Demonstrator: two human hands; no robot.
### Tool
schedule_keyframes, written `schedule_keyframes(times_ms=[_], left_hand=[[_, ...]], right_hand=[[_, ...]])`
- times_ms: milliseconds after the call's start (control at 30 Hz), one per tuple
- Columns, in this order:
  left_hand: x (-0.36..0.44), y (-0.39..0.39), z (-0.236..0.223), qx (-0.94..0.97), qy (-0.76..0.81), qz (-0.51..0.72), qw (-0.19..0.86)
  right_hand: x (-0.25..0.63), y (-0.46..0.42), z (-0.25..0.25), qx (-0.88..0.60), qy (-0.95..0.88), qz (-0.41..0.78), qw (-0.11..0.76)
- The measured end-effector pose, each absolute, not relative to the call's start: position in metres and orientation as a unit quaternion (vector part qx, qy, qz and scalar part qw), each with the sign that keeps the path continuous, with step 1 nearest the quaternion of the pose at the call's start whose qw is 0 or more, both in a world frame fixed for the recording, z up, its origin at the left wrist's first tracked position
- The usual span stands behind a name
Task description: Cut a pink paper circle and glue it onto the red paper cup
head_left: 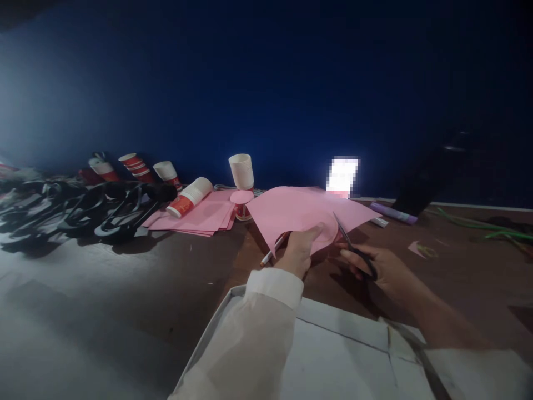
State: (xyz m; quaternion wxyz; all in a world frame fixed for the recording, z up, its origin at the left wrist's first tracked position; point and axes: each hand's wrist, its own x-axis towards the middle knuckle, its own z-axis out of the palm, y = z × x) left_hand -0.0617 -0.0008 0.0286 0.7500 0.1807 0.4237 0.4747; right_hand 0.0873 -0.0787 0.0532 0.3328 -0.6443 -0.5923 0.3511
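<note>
My left hand (pixel 298 250) grips the near edge of a large sheet of pink paper (pixel 291 208), holding it above the table. A curved notch shows in the sheet beside this hand, and a faint round outline lies on the paper to its right. In my right hand (pixel 381 266) is a pair of dark-handled scissors (pixel 353 247), fingers through the loops. Its blades meet the right part of the sheet. Partly under the paper lies a white marker (pixel 270 256) with an orange-brown end.
Behind left stand paper cups (pixel 241 169), one with a pink disc (pixel 241 196) on top. Pink sheets (pixel 187 221) lie under fallen cups (pixel 190 197). Black headset-like gear (pixel 120 216) fills the left. A purple tube (pixel 393 213), green strips (pixel 470 221) and a paper scrap (pixel 416 249) lie right.
</note>
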Motion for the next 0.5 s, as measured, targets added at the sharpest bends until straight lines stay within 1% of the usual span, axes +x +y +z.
schedule_keyframes(times_ms=[167, 300, 500], left_hand=[[-0.0666, 0.0006, 0.0263, 0.241, 0.435, 0.453, 0.74], [-0.0692, 0.0005, 0.0297, 0.243, 0.439, 0.451, 0.738], [-0.0695, -0.0025, 0.0357, 0.232, 0.431, 0.453, 0.745]], right_hand=[[0.09, -0.0769, 0.0538, -0.644, -0.59, 0.366, 0.32], [0.0893, -0.0779, 0.0532, -0.644, -0.586, 0.363, 0.33], [0.0912, -0.0774, 0.0534, -0.64, -0.592, 0.375, 0.316]])
